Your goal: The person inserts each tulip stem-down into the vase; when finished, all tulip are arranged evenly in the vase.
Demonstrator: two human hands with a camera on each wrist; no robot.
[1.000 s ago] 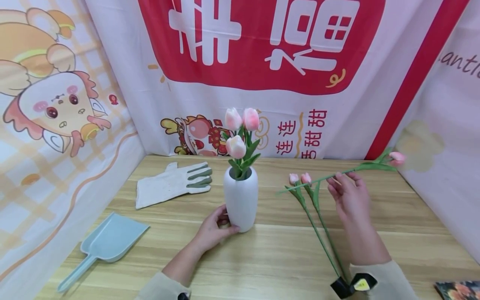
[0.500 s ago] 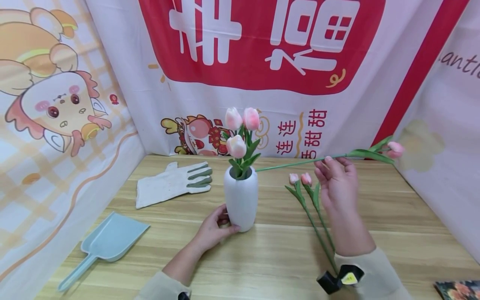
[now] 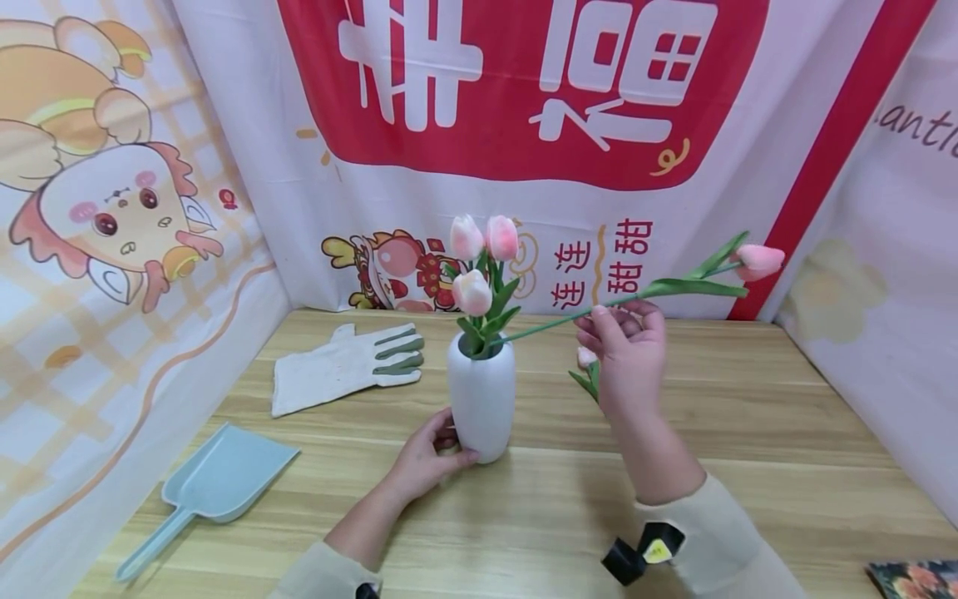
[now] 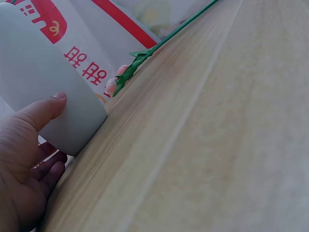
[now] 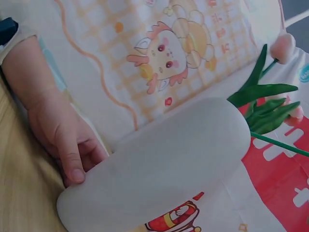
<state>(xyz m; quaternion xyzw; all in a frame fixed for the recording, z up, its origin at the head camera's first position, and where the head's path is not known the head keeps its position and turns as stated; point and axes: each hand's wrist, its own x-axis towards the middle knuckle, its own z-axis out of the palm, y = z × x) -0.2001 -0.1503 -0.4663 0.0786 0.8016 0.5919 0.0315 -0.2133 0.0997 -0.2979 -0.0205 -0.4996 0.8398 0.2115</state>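
Note:
A white vase (image 3: 482, 408) stands upright on the table, with several pink-and-white tulips (image 3: 472, 293) in its mouth. My left hand (image 3: 422, 462) holds the vase low down, thumb on the near side and fingers on the other, as the left wrist view also shows. My right hand (image 3: 630, 358) pinches the stem of another tulip (image 3: 758, 262). Its bloom points up and right, and the stem's lower end is at the vase mouth, among the leaves. Behind my right hand lies a tulip (image 3: 587, 359) on the table, mostly hidden.
A white glove (image 3: 344, 366) with grey-green fingertips lies left of the vase. Nearer is a pale blue dustpan (image 3: 224, 474). A flower-patterned item (image 3: 916, 578) shows at the lower right corner. Printed cloths (image 3: 659, 208) hang round the table's back and sides.
My right hand has moved left with the tulip, bringing its stem end to the vase mouth and tilting the bloom upward. The left hand and vase have stayed put.

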